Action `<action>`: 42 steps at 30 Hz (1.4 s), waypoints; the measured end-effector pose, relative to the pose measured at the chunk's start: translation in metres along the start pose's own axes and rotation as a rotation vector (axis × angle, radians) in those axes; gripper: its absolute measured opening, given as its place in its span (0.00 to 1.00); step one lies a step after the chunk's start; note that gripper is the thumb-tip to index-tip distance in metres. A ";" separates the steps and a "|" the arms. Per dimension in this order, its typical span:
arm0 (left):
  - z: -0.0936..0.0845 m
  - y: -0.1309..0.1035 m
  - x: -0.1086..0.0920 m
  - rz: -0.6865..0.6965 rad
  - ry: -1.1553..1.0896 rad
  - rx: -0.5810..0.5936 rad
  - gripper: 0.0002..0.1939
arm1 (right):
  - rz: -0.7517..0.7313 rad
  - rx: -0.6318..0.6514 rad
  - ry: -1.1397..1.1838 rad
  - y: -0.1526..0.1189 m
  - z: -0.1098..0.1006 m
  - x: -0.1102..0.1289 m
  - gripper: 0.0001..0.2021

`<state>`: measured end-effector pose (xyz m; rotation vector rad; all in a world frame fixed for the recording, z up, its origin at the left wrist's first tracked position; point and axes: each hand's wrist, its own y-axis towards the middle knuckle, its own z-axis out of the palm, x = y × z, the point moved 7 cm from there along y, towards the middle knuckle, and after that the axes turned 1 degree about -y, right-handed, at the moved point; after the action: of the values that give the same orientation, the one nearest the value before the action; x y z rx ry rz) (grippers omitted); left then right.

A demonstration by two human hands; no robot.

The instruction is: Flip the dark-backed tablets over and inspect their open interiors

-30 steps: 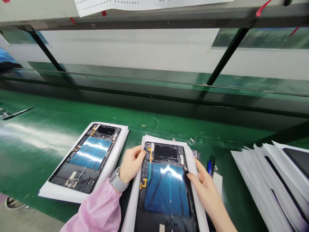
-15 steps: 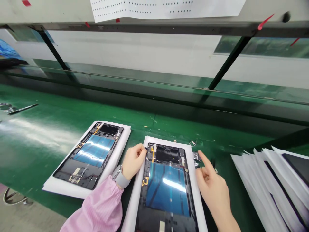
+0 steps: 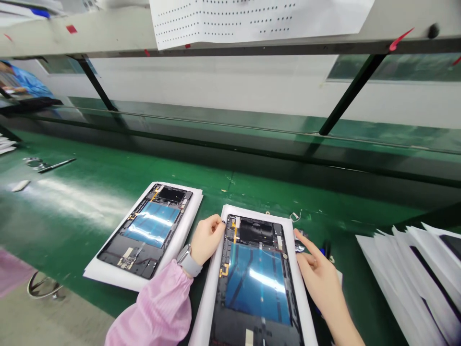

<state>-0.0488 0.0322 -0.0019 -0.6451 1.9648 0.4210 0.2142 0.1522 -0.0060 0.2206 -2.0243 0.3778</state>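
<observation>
The green bench [image 3: 90, 202] carries 2 opened tablets on white sheets. The near tablet [image 3: 257, 278] lies between both hands. The left hand [image 3: 207, 238] rests on its upper left edge, fingers [image 3: 216, 222] curled loosely, gripping nothing. The right hand [image 3: 319, 274] lies flat along the right edge, fingers outstretched toward a small part [image 3: 299, 247]. Dotted paper [image 3: 259, 19] overhead is unreadable.

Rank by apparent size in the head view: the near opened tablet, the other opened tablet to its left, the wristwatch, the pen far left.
1. Near opened tablet, though nearness to the camera inflates it.
2. Left opened tablet, likely the same real size.
3. Pen, long but thin.
4. Wristwatch; close to the pen, unsure.
</observation>
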 end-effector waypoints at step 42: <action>0.005 -0.001 0.002 -0.025 -0.049 0.091 0.13 | 0.405 0.346 1.418 -0.021 0.017 0.021 0.32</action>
<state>-0.0459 0.0338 -0.0056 -0.5950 1.9162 0.3267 0.1973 0.1262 0.0085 -0.2278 -0.5752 0.8342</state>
